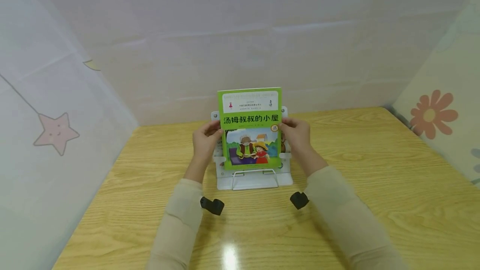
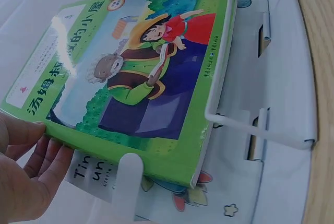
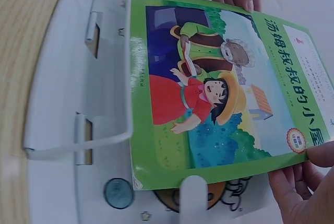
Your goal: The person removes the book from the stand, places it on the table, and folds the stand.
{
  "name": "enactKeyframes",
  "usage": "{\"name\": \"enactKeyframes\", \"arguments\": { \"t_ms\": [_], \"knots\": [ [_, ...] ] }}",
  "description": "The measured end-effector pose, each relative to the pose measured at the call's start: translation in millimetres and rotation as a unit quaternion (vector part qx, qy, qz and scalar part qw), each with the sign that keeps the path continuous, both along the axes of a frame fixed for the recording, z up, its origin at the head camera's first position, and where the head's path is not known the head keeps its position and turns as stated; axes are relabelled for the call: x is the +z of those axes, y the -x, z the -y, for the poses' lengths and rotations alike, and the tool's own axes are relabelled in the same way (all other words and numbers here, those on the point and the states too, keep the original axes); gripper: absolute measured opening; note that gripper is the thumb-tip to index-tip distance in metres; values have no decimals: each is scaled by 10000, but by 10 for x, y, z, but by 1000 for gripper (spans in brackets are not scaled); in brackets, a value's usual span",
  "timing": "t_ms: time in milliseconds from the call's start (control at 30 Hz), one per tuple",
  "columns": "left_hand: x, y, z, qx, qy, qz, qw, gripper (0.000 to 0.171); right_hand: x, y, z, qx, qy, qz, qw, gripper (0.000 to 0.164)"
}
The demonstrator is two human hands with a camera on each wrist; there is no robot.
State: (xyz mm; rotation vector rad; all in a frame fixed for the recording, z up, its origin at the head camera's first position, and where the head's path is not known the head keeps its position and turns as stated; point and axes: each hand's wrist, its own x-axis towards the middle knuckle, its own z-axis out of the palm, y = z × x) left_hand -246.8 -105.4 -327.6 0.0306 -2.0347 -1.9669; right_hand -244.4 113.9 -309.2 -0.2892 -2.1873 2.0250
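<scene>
A green picture book (image 1: 250, 147) stands upright, cover facing me, against a white book stand (image 1: 225, 183) with printed cartoon pictures. My left hand (image 1: 206, 140) holds its left edge, thumb on the cover and fingers behind. On the opposite edge, my right hand (image 1: 298, 136) grips it in the same way. Seen from the left wrist, the book's lower edge lies close to the stand's white wire holder (image 2: 261, 130). A white page clip (image 3: 193, 200) of the stand overlaps the book's side edge in the right wrist view.
The stand rests on a wood-grain table (image 1: 150, 203) near its back edge. Behind hangs a pale cloth backdrop (image 1: 225, 45), with a pink star at left and an orange flower at right. Black wrist cameras (image 1: 213, 206) sit by both sleeves.
</scene>
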Motion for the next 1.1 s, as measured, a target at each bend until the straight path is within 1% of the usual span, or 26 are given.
{"name": "enactKeyframes", "arguments": {
  "t_ms": [67, 167, 233, 267, 300, 367, 467, 567, 633, 767, 1000, 1033, 1067, 1100],
  "knots": [
    [53, 21, 2, -53, -8, -149, 9999, 30, -20, 94, -33, -7, 53, -107, 9999, 29],
    [138, 58, 9, -168, -31, -341, 9993, 29, -245, 423, -171, 47, 411, -495, 9979, 27],
    [202, 74, 14, -254, -29, -498, 9984, 29, -391, 645, -258, 93, 690, -815, 9942, 24],
    [236, 80, 17, -283, -28, -565, 9980, 29, -394, 695, -278, 138, 773, -903, 9928, 24],
    [270, 85, 20, -318, -44, -634, 9975, 29, -363, 704, -277, 140, 796, -986, 9918, 23],
    [338, 88, 23, -357, -39, -730, 9967, 29, -163, 588, -215, 100, 644, -1048, 9923, 23],
    [429, 90, 29, -389, -63, -835, 9957, 28, 253, 289, -87, 91, 413, -904, 9950, 24],
    [502, 82, 45, -458, -149, -966, 9942, 28, 482, 139, -25, 148, 375, -891, 9952, 25],
    [542, 77, 62, -504, -244, -1023, 9932, 28, 567, 96, -4, 223, 359, -872, 9953, 25],
    [609, 66, 124, -518, -379, -955, 9934, 28, 641, 92, 62, 213, 289, -889, 9954, 25],
    [713, 33, 314, -409, -347, -707, 9961, 31, 624, 156, 213, 367, 475, -1039, 9928, 21],
    [722, 29, 347, -392, -348, -691, 9962, 31, 567, 229, 220, 438, 561, -1063, 9918, 21],
    [730, 25, 382, -371, -359, -663, 9965, 31, 555, 247, 248, 490, 579, -1062, 9914, 21],
    [736, 21, 420, -358, -370, -649, 9966, 31, 495, 320, 252, 588, 673, -1109, 9898, 20]
  ]
}}
